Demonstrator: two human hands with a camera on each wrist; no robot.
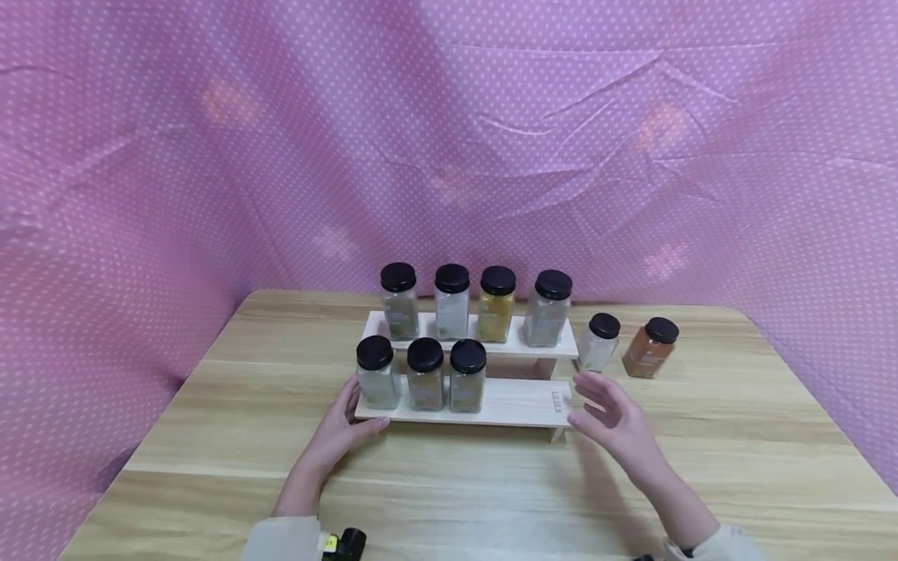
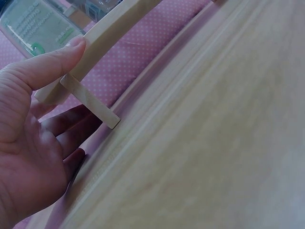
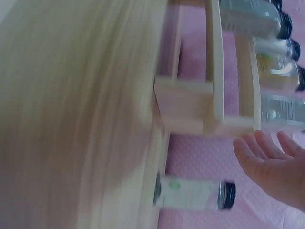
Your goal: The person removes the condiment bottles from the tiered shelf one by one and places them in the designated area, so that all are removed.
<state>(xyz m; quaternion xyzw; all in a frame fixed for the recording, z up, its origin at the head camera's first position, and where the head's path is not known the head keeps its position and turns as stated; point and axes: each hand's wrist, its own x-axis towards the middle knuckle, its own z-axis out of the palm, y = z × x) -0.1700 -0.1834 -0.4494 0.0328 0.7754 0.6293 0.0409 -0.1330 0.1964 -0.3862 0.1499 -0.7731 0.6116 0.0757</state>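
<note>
A two-step wooden spice rack [image 1: 519, 401] stands on the table, carrying black-capped glass spice jars. Its left end is held by my left hand [image 1: 340, 436], thumb on the front edge of the lower board and fingers around the end. In the left wrist view, the thumb [image 2: 62, 59] presses the board above a short wooden leg [image 2: 90, 101]. My right hand [image 1: 620, 425] is beside the rack's right end, fingers spread and holding nothing. On the lower step, three jars, one a pale green jar [image 1: 379, 386], stand toward the left. Several more, including a yellow jar [image 1: 496, 315], line the upper step.
Right of the rack, a jar of white contents [image 1: 598, 347] and a jar of reddish-orange powder [image 1: 648, 351] stand on the wooden table [image 1: 463, 499]. A pink polka-dot cloth [image 1: 449, 156] hangs behind and at both sides.
</note>
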